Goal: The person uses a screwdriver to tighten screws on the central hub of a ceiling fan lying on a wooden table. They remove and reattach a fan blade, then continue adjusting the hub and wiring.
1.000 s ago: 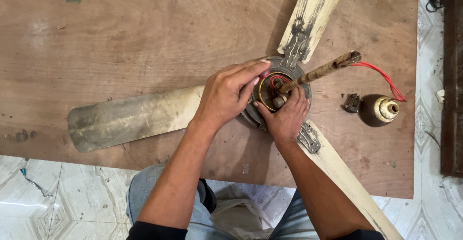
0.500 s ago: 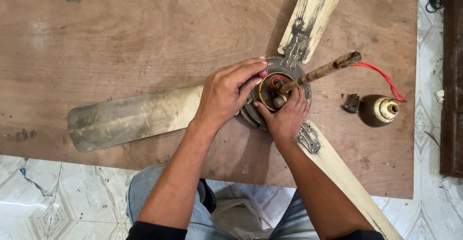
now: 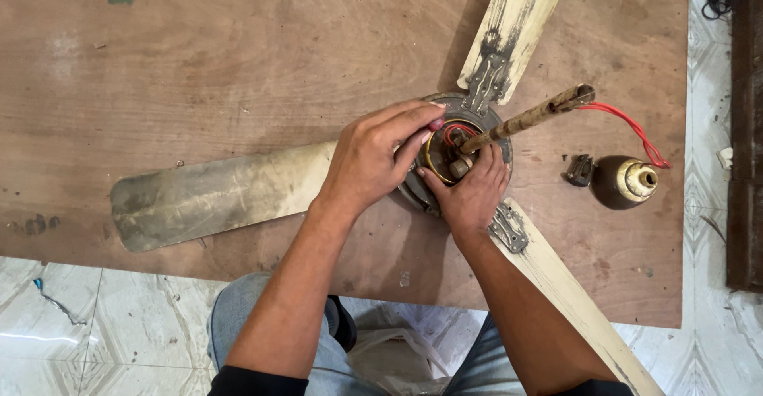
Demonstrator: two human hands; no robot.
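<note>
An old ceiling fan [image 3: 465, 137] lay flat on a brown wooden board [image 3: 199, 70], and the board lay on a pale tiled floor [image 3: 71, 340]. The fan had three dirty cream blades [image 3: 214, 197] that pointed left, up and down to the right. Its round motor hub sat in the middle, and both hands were on it.

The left hand [image 3: 369, 157] came in from the left side. Its fingers were bent and pinching at the top of the hub, right by the small red wires [image 3: 455, 132] inside a yellow ring. The right hand [image 3: 470, 193] came up from below. It was curled around the lower part of the hub and gripped a small metal piece there. I could not tell just what that piece was.

A thin brown rod [image 3: 528, 116] stuck out of the hub toward the right, tilted up. A red wire [image 3: 636, 130] ran out of its far end. Near it, on the board, lay a dark brown bell-shaped cover [image 3: 624, 181], well apart from the hands.

The person sat at the near edge of the board in blue jeans [image 3: 238, 308].
</note>
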